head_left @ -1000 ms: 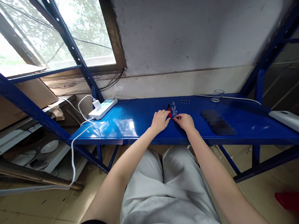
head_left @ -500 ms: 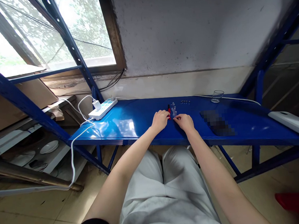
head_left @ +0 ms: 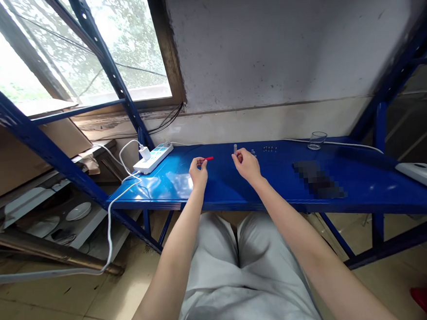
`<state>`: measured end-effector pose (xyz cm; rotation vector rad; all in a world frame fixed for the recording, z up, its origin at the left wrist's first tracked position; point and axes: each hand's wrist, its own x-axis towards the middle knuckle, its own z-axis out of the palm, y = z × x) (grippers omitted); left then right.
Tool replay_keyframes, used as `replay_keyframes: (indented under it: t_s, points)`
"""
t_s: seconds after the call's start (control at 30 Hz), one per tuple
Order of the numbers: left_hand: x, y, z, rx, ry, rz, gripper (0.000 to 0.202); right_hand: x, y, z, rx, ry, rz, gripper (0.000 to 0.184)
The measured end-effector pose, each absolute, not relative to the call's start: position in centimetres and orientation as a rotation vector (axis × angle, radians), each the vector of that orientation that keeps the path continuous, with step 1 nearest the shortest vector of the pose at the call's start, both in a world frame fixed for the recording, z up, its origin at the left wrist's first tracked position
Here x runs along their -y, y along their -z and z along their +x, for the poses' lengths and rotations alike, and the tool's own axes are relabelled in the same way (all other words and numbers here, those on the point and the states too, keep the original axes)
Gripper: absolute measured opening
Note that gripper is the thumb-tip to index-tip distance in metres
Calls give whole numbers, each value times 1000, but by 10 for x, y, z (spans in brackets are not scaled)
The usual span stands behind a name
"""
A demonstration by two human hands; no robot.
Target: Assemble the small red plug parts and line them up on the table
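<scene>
Over the blue metal shelf (head_left: 218,184), my left hand (head_left: 198,171) is raised and pinches a small red stick-like piece (head_left: 208,158) that points right. A little to its right, my right hand (head_left: 246,163) is also lifted, its fingers closed on a small clear tube (head_left: 235,148) held upright. Both hands are apart from each other. A few small clear pieces (head_left: 253,152) lie on the shelf just behind my right hand, and a row of tiny dark bits (head_left: 269,149) lies further right.
A white power strip (head_left: 152,158) with a plugged charger and cable sits at the shelf's back left. A small glass (head_left: 316,140) stands at the back right, a blurred dark object (head_left: 317,178) in front of it, a white device (head_left: 424,173) far right. Blue rack posts frame both sides.
Both hands lifted off the shelf and moved apart to the left. The left now carries the red piece and the right a clear tube taken from the small cluster.
</scene>
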<state>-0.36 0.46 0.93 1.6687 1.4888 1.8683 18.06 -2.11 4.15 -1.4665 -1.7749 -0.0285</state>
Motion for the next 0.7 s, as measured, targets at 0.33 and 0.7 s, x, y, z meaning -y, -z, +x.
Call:
replay_keyframes:
  t_s: [0.33,0.7]
  points:
    - [-5,-2,0,-1339,-1678,1848,4,10,-8,152,2027,36,-1639,14]
    - [0,-5,-1,-1370,-1678,1840,5,16,-11,153,2110,55,-1689,11]
